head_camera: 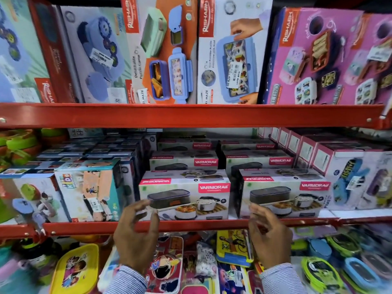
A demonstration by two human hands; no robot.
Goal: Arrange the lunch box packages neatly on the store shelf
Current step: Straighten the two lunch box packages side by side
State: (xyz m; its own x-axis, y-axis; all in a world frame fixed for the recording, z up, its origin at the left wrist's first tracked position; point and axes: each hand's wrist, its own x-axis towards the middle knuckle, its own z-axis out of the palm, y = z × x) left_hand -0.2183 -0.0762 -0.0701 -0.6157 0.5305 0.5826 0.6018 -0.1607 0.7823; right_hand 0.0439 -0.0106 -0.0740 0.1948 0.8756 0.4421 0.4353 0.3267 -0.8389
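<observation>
Two white Varmora lunch box packages stand side by side at the front of the middle red shelf (pixel 191 225): the left package (pixel 186 194) and the right package (pixel 286 194), with more stacked behind them. My left hand (pixel 137 234) hovers with fingers spread at the left package's lower left corner. Just in front of the right package's lower left corner is my right hand (pixel 269 234), fingers also apart. Neither hand grips anything.
A kids lunch box package (pixel 89 194) stands left of the Varmora packages, pink-topped boxes (pixel 350 179) to the right. Large Rishabh boxes (pixel 229 52) lean on the upper shelf. Loose colourful lunch boxes and pouches (pixel 233 251) fill the bottom shelf.
</observation>
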